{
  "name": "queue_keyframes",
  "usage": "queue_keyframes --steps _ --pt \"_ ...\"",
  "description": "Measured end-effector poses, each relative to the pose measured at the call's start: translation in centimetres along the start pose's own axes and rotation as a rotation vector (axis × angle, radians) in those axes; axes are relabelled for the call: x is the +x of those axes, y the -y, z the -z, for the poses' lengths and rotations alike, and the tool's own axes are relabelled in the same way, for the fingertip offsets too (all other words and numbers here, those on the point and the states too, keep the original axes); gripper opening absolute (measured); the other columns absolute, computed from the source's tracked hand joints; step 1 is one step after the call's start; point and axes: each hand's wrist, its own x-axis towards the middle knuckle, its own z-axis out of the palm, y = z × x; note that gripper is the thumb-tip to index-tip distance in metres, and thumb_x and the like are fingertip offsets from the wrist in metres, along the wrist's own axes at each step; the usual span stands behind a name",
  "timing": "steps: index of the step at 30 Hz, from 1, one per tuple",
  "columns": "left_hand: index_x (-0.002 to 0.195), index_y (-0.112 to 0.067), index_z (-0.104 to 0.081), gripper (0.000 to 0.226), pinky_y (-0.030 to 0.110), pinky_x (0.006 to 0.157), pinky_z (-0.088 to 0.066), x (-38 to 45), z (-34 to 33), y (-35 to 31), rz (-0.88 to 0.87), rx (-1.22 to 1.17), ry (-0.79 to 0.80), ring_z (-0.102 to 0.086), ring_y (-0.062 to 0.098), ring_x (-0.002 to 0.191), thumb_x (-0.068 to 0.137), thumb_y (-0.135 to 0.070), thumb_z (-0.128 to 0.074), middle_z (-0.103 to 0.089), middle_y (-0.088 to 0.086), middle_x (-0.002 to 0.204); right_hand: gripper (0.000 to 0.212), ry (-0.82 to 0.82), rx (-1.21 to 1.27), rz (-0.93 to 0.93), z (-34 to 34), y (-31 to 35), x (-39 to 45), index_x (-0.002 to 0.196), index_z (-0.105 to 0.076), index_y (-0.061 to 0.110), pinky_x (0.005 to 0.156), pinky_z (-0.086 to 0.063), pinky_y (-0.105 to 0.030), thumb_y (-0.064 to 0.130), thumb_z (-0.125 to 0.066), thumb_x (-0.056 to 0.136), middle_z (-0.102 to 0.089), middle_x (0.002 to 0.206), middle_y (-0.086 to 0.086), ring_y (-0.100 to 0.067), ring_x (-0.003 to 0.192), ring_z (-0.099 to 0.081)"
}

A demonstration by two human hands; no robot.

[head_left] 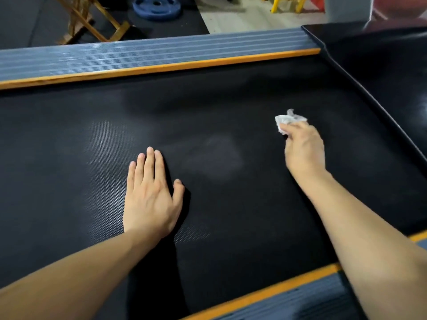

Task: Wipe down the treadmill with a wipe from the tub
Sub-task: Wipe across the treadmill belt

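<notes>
Left hand (pixel 151 195) is nearest, planted flat on the treadmill belt (pixel 231 227) with fingers straight, holding nothing. Further up the belt, right hand (pixel 302 148) pinches a scrunched white wipe (pixel 286 120) against it. Past the belt's far side rail (pixel 150 57) sits a blue weight plate (pixel 157 6).

One head-worn wide-angle view looks forward and steeply down — close over the treadmill belt (pixel 219 135), which fills most of the picture, both forearms reaching in from the bottom edge — with gym floor (pixel 161 28) across the top.
</notes>
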Motion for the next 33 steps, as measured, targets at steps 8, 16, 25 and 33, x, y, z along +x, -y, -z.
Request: queue_keyframes --steps 8,16,25,33 --pt "0.16 0.0 -0.017 0.074 0.044 0.128 -0.006 0.0 -0.4 0.6 -0.038 0.001 0.007 -0.008 0.031 0.157 0.099 -0.042 -0.011 -0.012 0.017 0.168 0.047 0.219 0.352 0.571 -3.3 14.9 -11.0 0.115 -0.074 0.017 0.079 -0.055 -0.039 0.031 -0.034 0.094 -0.069 0.119 0.001 -0.024 0.097 -0.058" --pt "0.16 -0.002 -0.017 0.073 0.042 0.128 -0.003 0.0 -0.4 0.4 -0.015 0.002 -0.009 -0.009 0.031 0.156 0.098 -0.041 -0.017 -0.014 0.016 0.169 0.039 -0.022 0.018 -0.019 0.9 -0.6 -3.4 0.115 -0.073 0.016 0.088 -0.042 -0.024 -0.004 -0.049 0.091 -0.064 0.13 -0.008 -0.031 0.113 -0.059" --pt "0.16 -0.001 -0.016 0.074 0.045 0.128 -0.006 0.1 -0.1 0.5 -0.023 0.006 0.015 -0.009 0.032 0.156 0.096 -0.04 -0.012 -0.013 0.017 0.169 0.046 0.226 0.38 0.551 -1.5 13.5 -14.3 0.12 -0.071 0.018 0.095 -0.05 -0.032 0.023 -0.033 0.095 -0.065 0.129 0.002 -0.019 0.107 -0.057" --pt "0.16 -0.001 -0.015 0.065 0.044 0.128 -0.004 0.1 0.1 0.2 0.003 -0.003 0.014 -0.008 0.032 0.156 0.103 -0.03 -0.028 -0.012 0.016 0.169 0.037 -0.019 0.008 -0.08 1.6 1.3 -8.3 0.107 -0.074 0.012 0.079 -0.04 -0.028 -0.004 -0.048 0.085 -0.064 0.134 -0.01 -0.028 0.096 -0.057"
